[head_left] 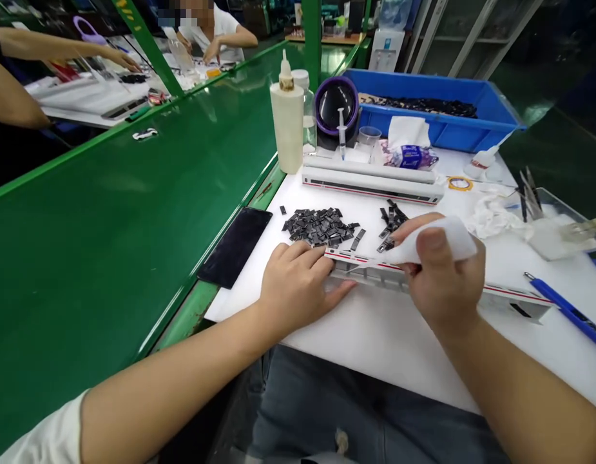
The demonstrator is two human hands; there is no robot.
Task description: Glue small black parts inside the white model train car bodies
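Note:
My left hand point(294, 285) is closed around the left end of a white model train car shell point(508, 298) with a red stripe. The shell lies on its side, its hollow, ribbed inside facing me. In my right hand point(447, 290) is a white squeeze bottle point(450, 237), gripped between thumb and fingers. Its thin nozzle points left, over the shell's inner edge; whether the tip touches cannot be told. Just beyond the shell are a pile of small black plastic pieces point(321, 225) and a smaller cluster of black pieces point(392, 219) near my right fingertips.
Behind stand more train shells point(372, 183), a tall glue bottle point(287, 122), a syringe point(341, 135) and a blue bin point(437, 132). A phone point(236, 246) lies left, beside the green conveyor point(109, 258). Tweezers point(532, 193) and a blue pen point(568, 309) lie right. Other people work across the conveyor.

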